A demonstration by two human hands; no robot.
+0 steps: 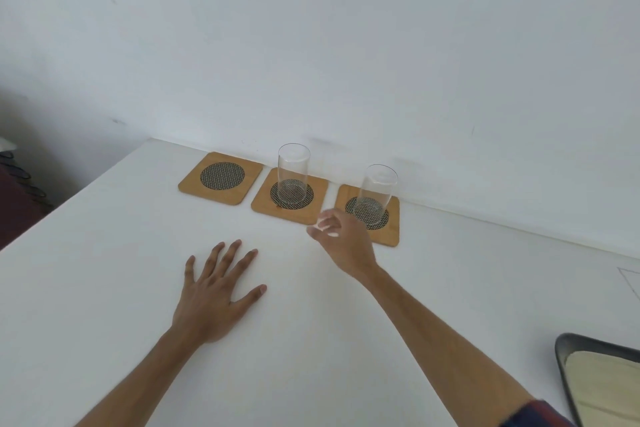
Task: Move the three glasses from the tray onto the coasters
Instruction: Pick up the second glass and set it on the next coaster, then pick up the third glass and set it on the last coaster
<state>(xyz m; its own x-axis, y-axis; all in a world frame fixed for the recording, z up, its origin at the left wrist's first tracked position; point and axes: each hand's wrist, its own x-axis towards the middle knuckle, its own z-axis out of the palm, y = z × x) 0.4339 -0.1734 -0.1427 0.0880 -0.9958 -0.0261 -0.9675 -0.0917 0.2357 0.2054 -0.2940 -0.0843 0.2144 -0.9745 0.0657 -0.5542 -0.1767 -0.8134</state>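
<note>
One head-worn wide-angle view is given — seen from above the near edge of the white table (104, 305), angled forward and down toward the wall (346, 45). The far table edge lies mid-frame; the tray (568, 357) is cut off at the lower right corner — no second view is supplied.

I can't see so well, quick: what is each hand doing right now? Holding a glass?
Left hand: open, flat on the table, holding nothing.
Right hand: open, fingers loosely curled, empty, in front of the coasters.
</note>
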